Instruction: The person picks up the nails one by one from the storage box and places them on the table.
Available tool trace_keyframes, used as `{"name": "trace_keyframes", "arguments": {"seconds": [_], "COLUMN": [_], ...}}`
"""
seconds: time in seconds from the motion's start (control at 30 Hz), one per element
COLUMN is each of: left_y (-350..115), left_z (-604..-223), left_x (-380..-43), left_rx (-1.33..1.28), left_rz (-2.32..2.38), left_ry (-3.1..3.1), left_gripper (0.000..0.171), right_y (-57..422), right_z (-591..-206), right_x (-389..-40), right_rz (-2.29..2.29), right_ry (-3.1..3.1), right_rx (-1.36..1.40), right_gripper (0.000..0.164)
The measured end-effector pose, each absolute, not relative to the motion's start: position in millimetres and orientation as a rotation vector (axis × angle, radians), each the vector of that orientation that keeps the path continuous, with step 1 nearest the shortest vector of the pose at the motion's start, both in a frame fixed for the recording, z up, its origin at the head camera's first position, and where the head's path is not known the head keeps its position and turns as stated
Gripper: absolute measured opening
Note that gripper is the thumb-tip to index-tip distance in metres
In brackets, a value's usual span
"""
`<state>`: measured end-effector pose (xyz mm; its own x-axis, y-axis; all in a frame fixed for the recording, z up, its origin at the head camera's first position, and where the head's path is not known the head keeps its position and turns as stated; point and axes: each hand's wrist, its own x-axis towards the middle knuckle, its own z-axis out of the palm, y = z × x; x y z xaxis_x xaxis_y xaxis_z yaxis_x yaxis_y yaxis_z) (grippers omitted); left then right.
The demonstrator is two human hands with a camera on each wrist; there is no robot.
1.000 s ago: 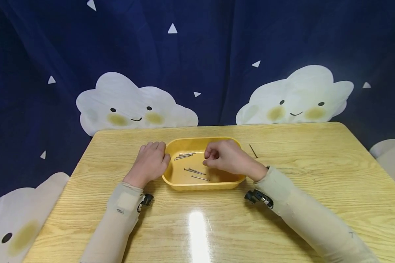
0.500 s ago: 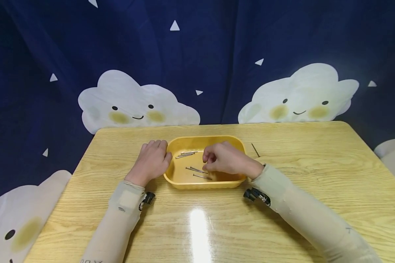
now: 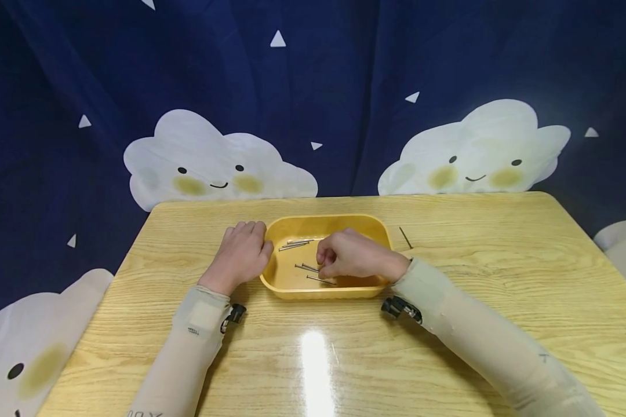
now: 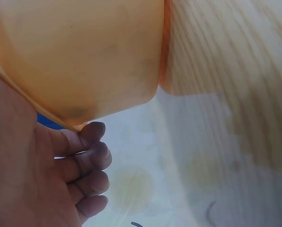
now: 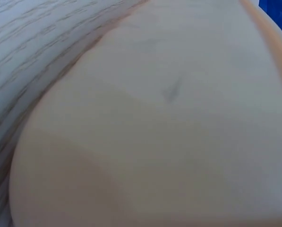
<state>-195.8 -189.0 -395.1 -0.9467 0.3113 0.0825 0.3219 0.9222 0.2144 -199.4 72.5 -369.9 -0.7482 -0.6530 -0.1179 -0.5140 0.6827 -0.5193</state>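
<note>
A yellow plastic tray [image 3: 320,294] stands on the table with several steel nails in it. My left hand [image 3: 240,255] grips its left end, thumb at the rim; in the left wrist view the curled fingertips [image 4: 97,156] are just outside the wall. My right hand [image 3: 355,255] is inside the tray at the right, fingers bent down, thumb tip overlapping the front group of nails [image 3: 308,268]. Whether it pinches a nail I cannot tell. One more nail [image 3: 320,280] lies nearer the front wall. Another group of nails [image 3: 294,245] lies at the back left. The right wrist view shows only the tray's outer wall [image 5: 169,132] up close.
A single dark nail [image 3: 406,237] lies on the wooden table [image 3: 480,249] to the right of the tray. Behind the table hangs a navy curtain [image 3: 339,69] with clouds and triangles. A bright reflection crosses the tabletop in front of the tray.
My right hand has shifted slightly left and lower, over the front nails in the tray. My left hand keeps its place at the tray's left end. The head view has tilted a little.
</note>
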Motion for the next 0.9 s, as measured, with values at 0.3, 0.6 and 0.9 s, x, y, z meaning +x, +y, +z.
{"name": "trace_keyframes", "arguments": {"seconds": [0.3,0.6,0.9], "left_y": [-189,-188,-188], "left_z": [-396,-397,-395], "left_x": [-196,-197,-196], "left_rx": [-0.495,-0.501,-0.483], "left_rz": [-0.344,-0.362,-0.359], "left_ry": [-3.032,-3.033,-3.054], "left_gripper": [0.022,0.022,0.022], "right_y": [70,66,66], "right_z": [-374,-380,-381], "right_x": [-199,-200,-199], "right_rz": [-0.677,-0.577,-0.503], "right_ry": [2.538,2.506,2.463], "right_rx": [-0.931,-0.997,-1.052], "right_gripper": [0.013,0.010,0.007]}}
